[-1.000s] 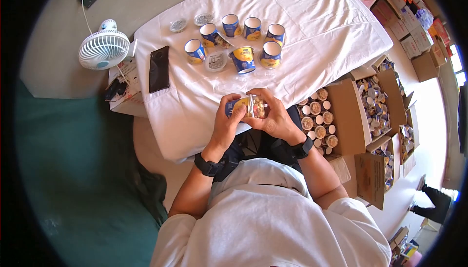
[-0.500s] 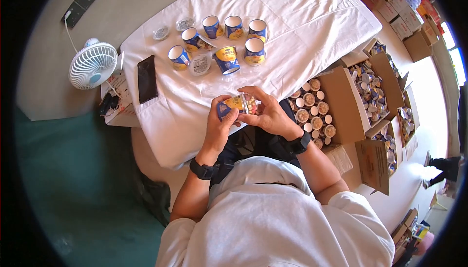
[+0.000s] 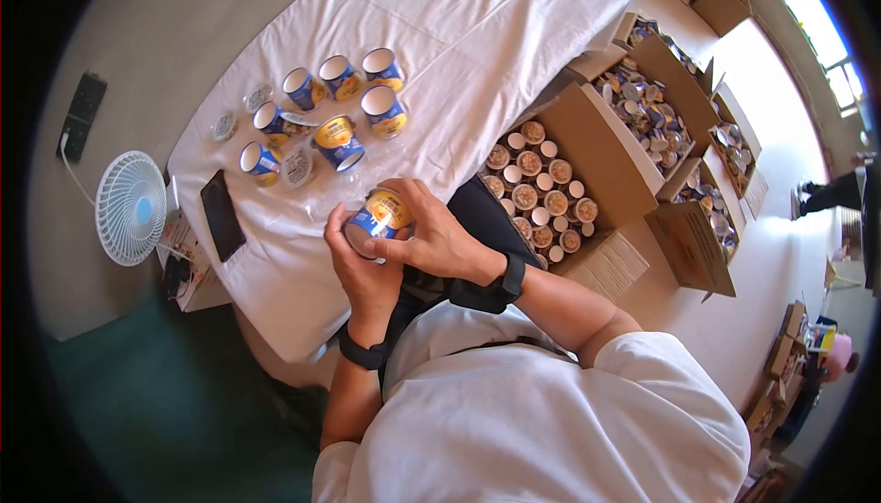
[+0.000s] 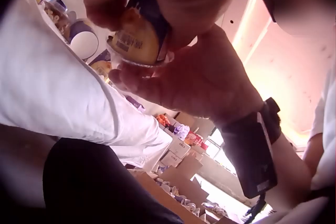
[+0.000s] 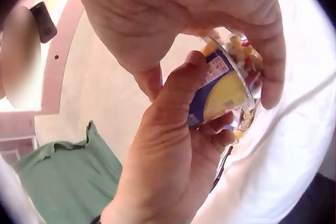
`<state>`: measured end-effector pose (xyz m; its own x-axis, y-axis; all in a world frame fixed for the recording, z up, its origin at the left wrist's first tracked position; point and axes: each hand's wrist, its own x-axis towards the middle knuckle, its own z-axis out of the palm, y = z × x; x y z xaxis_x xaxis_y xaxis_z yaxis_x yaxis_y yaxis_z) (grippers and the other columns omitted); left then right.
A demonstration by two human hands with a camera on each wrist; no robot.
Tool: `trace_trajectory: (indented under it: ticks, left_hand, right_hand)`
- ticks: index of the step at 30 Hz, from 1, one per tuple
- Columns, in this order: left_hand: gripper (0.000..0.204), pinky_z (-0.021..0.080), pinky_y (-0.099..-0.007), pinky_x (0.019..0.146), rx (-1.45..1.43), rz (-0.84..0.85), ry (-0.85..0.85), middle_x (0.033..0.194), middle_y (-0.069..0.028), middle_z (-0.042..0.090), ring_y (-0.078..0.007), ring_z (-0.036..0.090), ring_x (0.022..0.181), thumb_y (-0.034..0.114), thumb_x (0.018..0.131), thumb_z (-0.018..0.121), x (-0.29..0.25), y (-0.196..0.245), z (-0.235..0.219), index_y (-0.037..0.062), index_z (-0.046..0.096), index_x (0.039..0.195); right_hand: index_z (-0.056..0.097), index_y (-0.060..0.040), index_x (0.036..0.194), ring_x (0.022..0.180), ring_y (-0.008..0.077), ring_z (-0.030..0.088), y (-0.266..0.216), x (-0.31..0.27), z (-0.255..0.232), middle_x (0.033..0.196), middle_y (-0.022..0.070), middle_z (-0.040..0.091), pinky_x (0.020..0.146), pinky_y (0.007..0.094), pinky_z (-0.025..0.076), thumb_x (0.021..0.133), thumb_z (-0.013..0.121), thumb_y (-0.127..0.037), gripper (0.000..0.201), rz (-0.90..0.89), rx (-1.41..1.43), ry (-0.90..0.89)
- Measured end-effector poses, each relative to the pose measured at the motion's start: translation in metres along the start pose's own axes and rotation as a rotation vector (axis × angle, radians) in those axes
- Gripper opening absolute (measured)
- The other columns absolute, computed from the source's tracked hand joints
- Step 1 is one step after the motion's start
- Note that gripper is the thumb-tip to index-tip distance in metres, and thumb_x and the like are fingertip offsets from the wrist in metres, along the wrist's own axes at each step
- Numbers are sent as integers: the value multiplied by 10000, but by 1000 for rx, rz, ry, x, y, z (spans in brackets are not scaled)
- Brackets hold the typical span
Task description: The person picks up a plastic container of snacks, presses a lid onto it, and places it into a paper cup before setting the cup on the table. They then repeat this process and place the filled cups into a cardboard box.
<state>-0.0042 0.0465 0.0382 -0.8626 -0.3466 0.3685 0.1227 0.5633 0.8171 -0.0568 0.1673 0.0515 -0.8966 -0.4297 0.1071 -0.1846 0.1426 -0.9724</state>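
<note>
A blue and yellow snack cup (image 3: 378, 214) is held in both hands above the near edge of the white-clothed table (image 3: 477, 7). My left hand (image 3: 360, 264) wraps around its lower side from below. My right hand (image 3: 424, 232) grips it from the other side, fingers curled over its top. In the left wrist view the cup (image 4: 137, 37) shows its yellow label between the fingers. In the right wrist view the cup (image 5: 226, 85) shows a clear lid end with mixed nuts, and the left hand (image 5: 173, 145) cradles it.
Several open blue cups (image 3: 335, 104) and small lids stand on the cloth at the far left, beside a black phone (image 3: 220, 214). A white fan (image 3: 128, 207) sits left of the table. Open cardboard boxes (image 3: 596, 150) full of cups stand on the floor at the right.
The head view has swung right, so the table and boxes shifted. Both hands still hold the cup and have turned it and drawn it closer to the body.
</note>
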Motion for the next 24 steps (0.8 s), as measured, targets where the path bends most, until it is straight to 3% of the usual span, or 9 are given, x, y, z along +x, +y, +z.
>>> trace_trajectory:
  ticks: [4, 7, 8, 11, 15, 16, 19, 21, 24]
  left_hand:
    - [649, 421, -413, 930, -2, 45, -87, 1166, -186, 503, -326, 533, 1066, 155, 717, 770, 7, 4, 3, -11, 415, 1235]
    - [602, 425, -409, 926, -161, -112, -184, 1153, -188, 514, -323, 532, 1078, 141, 711, 771, 5, 10, 7, -10, 450, 1197]
    - [575, 431, -414, 924, -121, -69, -172, 1145, -196, 521, -335, 533, 1079, 137, 705, 769, 4, 9, 9, -7, 469, 1173]
    - [592, 434, -426, 922, 154, 270, -186, 1159, -199, 514, -352, 532, 1073, 149, 703, 771, 10, 7, 14, -2, 461, 1184]
    - [610, 435, -427, 924, 141, 363, -231, 1180, -189, 510, -354, 522, 1088, 152, 715, 760, 10, 20, 32, 3, 448, 1218]
    - [607, 434, -417, 929, 117, 366, -245, 1194, -183, 509, -344, 522, 1096, 144, 723, 753, 10, 24, 36, 6, 447, 1229]
    - [591, 441, -395, 922, -32, 268, -326, 1215, -175, 511, -326, 524, 1101, 127, 747, 726, 4, 30, 46, 11, 446, 1255]
    - [565, 448, -385, 911, -38, 247, -389, 1217, -173, 517, -318, 526, 1097, 120, 764, 705, 2, 24, 50, 10, 453, 1259]
    - [439, 450, -377, 901, 73, 300, -435, 1175, -169, 553, -307, 540, 1075, 108, 802, 654, 9, 7, 46, -5, 507, 1201]
  right_hand:
    - [436, 22, 1256, 1056, 235, 545, 12, -1, -6, 1167, 188, 513, 853, 327, 477, 780, 711, -349, 664, 147, 380, -99]
    - [438, 28, 1261, 1014, 249, 569, 18, -7, -12, 1162, 190, 513, 856, 338, 477, 777, 694, -395, 692, 69, 161, -26]
    - [454, 24, 1255, 997, 275, 575, 18, -9, -17, 1132, 193, 517, 846, 352, 482, 757, 687, -431, 714, -2, -9, 3]
    - [481, 16, 1236, 966, 302, 576, 4, -17, -36, 1107, 201, 514, 811, 367, 492, 733, 690, -446, 715, 147, -111, -6]
    - [523, 37, 1176, 938, 381, 571, 5, -26, -56, 996, 245, 541, 825, 404, 471, 722, 688, -410, 658, 86, -44, 46]
    - [531, 43, 1165, 906, 329, 596, 10, -28, -59, 984, 212, 571, 777, 381, 485, 723, 706, -350, 616, 51, -37, 83]
    - [531, 29, 1184, 893, 238, 612, 29, -39, -79, 1013, 158, 600, 724, 326, 504, 759, 705, -289, 559, 130, 274, 129]
    - [536, 8, 1201, 892, 167, 611, 32, -51, -104, 1039, 105, 611, 689, 269, 514, 806, 686, -256, 498, 315, 453, 206]
    - [493, -23, 1264, 882, 183, 627, 56, -74, -148, 1100, 114, 584, 701, 266, 532, 863, 639, -220, 470, 375, 656, 332]
